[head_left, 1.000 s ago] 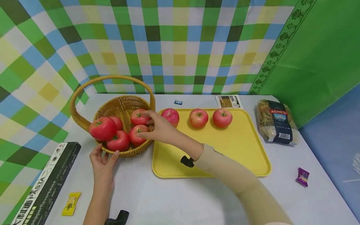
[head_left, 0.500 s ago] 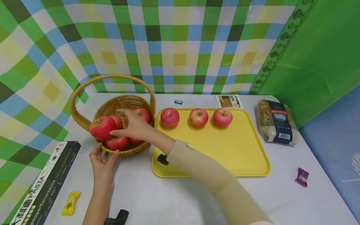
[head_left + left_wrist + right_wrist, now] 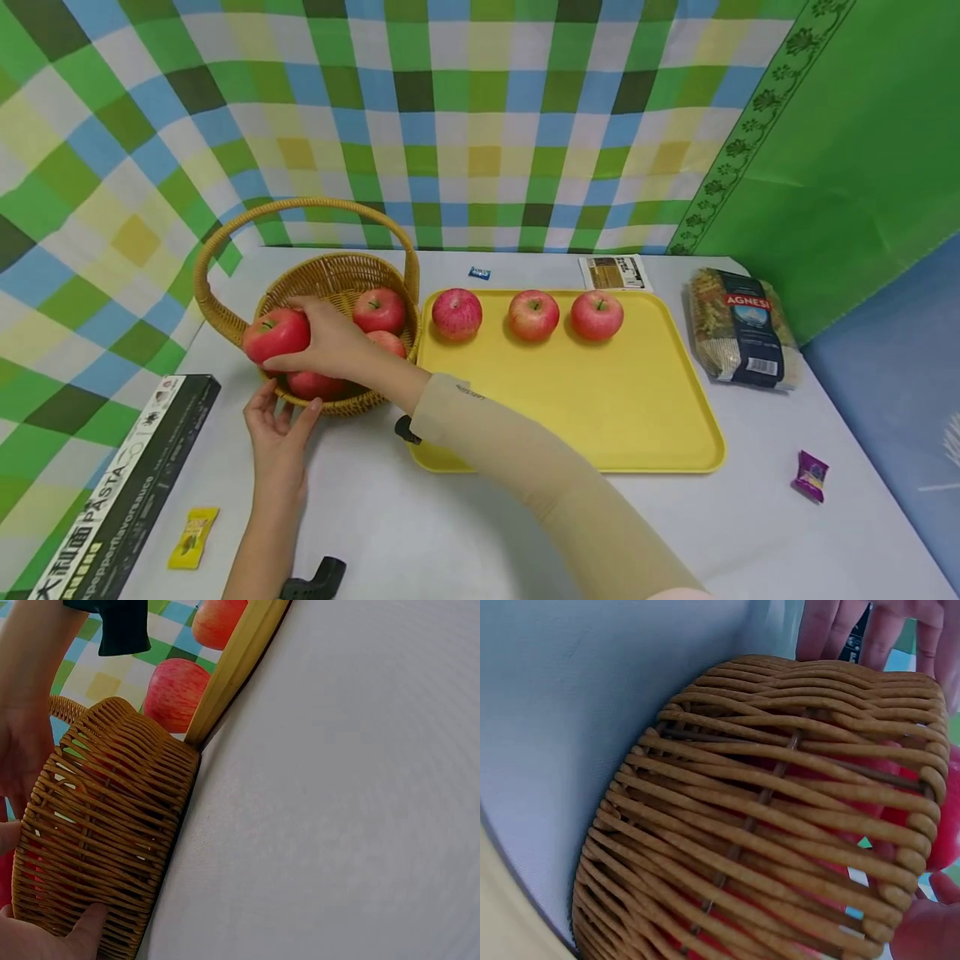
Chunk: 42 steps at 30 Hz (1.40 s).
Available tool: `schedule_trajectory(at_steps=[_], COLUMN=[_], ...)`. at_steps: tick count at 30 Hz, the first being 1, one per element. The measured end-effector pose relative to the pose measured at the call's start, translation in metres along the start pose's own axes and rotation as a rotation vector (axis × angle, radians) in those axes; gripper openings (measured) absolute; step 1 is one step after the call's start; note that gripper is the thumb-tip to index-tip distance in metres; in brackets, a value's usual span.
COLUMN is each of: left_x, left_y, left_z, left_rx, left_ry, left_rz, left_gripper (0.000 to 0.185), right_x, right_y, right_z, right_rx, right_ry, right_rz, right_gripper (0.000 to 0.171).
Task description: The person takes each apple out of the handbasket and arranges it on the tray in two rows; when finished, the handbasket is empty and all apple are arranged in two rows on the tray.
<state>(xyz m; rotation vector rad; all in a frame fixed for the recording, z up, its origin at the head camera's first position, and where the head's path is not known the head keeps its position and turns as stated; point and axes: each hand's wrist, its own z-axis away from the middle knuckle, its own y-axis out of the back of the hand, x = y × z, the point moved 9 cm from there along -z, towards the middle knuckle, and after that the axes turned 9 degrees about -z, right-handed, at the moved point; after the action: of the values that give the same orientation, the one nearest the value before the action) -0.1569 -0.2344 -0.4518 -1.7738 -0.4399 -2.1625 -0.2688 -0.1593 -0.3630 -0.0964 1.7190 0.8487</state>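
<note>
Round woven wicker basket (image 3: 330, 279), left of the yellow tray (image 3: 600, 400). Right hand (image 3: 326, 337) grips a red apple (image 3: 276, 335) at the basket's left rim. Left hand (image 3: 277, 425), fingers straight, touches the basket's near wall.

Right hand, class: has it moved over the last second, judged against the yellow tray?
Yes. The right hand has moved left, away from the yellow tray, across the basket to grip the leftmost apple.

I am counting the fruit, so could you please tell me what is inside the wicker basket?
The wicker basket holds red apples: four show, one gripped by the right hand. That hand covers part of the inside, so any more beneath cannot be seen.
</note>
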Motion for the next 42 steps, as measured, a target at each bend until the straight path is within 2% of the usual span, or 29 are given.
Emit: schedule_trajectory(at_steps=[9, 18, 23, 30, 33, 37, 42], left_x=[-0.001, -0.003, -0.001, -0.003, -0.004, -0.003, -0.003], left_y=[0.001, -0.001, -0.001, 0.003, 0.003, 0.003, 0.001], left_z=[-0.001, -0.001, -0.001, -0.001, -0.001, -0.001, -0.001], left_rx=[0.003, -0.009, -0.001, 0.005, 0.006, 0.005, 0.011], left_ry=[0.000, -0.010, -0.002, 0.008, 0.004, -0.006, 0.006], left_rz=[0.004, 0.010, -0.001, 0.006, 0.014, 0.021, 0.036], left_gripper=[0.072, 0.072, 0.072, 0.071, 0.071, 0.071, 0.069], right_x=[0.001, -0.001, -0.001, -0.007, -0.013, -0.024, -0.029], right_y=[-0.005, 0.003, 0.014, 0.039, 0.055, 0.078, 0.110], right_z=[-0.004, 0.002, 0.005, 0.019, 0.028, 0.045, 0.071], right_rx=[0.012, 0.028, 0.039, 0.045, 0.069, 0.098, 0.127], right_ry=[-0.033, -0.019, -0.019, -0.011, 0.024, 0.079, 0.080], right_rz=[0.063, 0.039, 0.066, 0.013, -0.026, -0.115, -0.224], right_gripper=[0.075, 0.075, 0.075, 0.079, 0.079, 0.079, 0.077])
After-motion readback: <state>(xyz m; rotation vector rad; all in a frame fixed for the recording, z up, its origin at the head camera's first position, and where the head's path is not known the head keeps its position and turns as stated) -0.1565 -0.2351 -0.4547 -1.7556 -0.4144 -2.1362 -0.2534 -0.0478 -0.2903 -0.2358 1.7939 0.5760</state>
